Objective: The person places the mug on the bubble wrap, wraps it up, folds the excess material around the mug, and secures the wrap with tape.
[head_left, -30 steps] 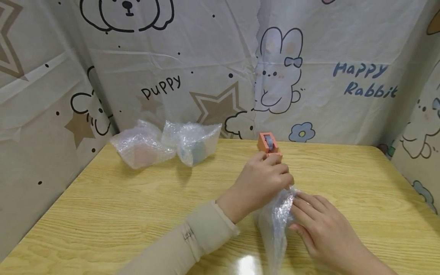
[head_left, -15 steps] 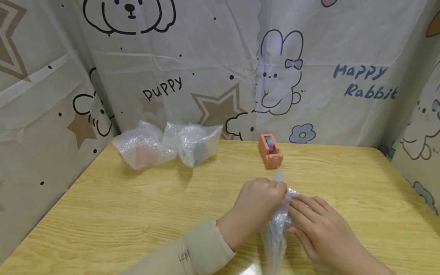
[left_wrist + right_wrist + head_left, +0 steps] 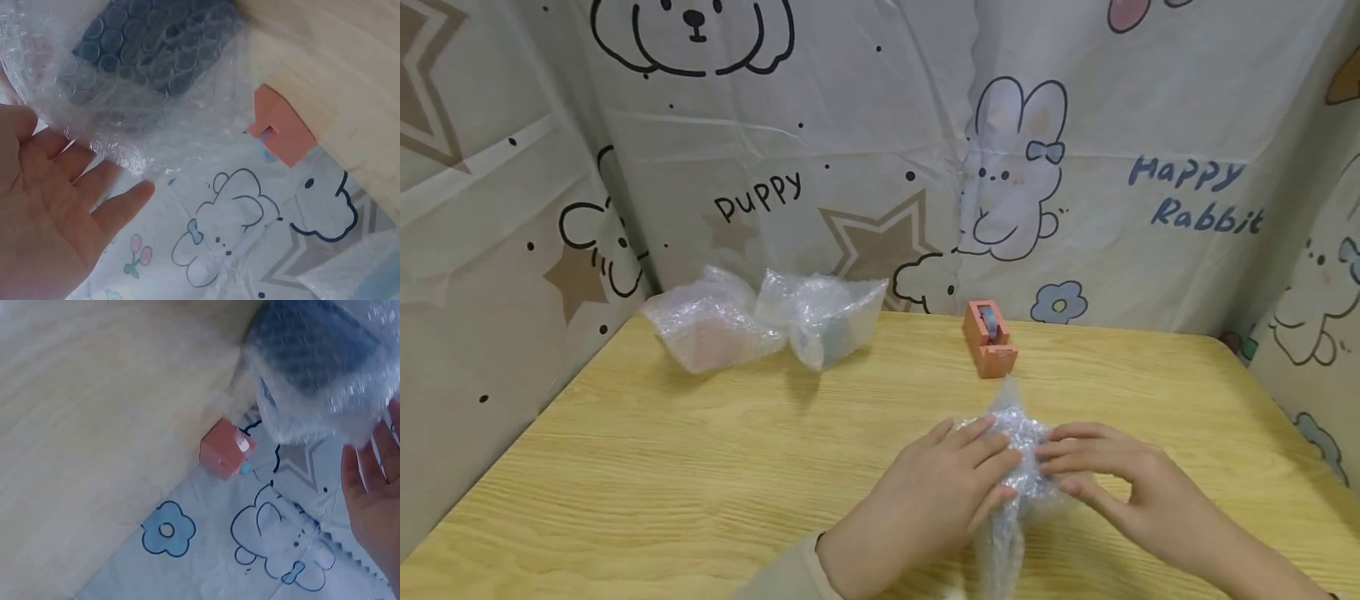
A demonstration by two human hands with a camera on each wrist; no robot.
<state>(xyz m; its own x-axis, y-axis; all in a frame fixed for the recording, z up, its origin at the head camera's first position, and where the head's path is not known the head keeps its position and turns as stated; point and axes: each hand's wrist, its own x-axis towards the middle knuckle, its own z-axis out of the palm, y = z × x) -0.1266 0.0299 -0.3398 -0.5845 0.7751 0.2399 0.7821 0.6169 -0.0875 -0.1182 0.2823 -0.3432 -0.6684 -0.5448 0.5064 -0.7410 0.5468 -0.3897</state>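
Note:
A bubble-wrapped bundle (image 3: 1024, 433) lies on the table between my hands, a pointed flap at its far end and a loose tail toward me. Through the plastic a dark blue, box-like thing (image 3: 165, 47) shows in the left wrist view. My left hand (image 3: 928, 496) rests on the bundle's left side and top, fingers fairly straight. From the right, my right hand (image 3: 1123, 475) touches the wrap with its fingertips, fingers loosely bent and spread. In the right wrist view the same dark thing (image 3: 312, 347) sits inside the wrap, above the right fingertips.
An orange tape dispenser (image 3: 991, 346) with a blue roll stands just beyond the bundle. Two other bubble-wrapped packages, one pinkish inside (image 3: 711, 329) and one bluish inside (image 3: 831, 325), sit at the back left. A printed cloth (image 3: 850, 125) hangs behind the table (image 3: 700, 483).
My left hand has drawn back from near the tape dispenser, let go of the wrap's edge and flattened onto the bundle. My right hand has lifted its palm, leaving fingertips at the wrap.

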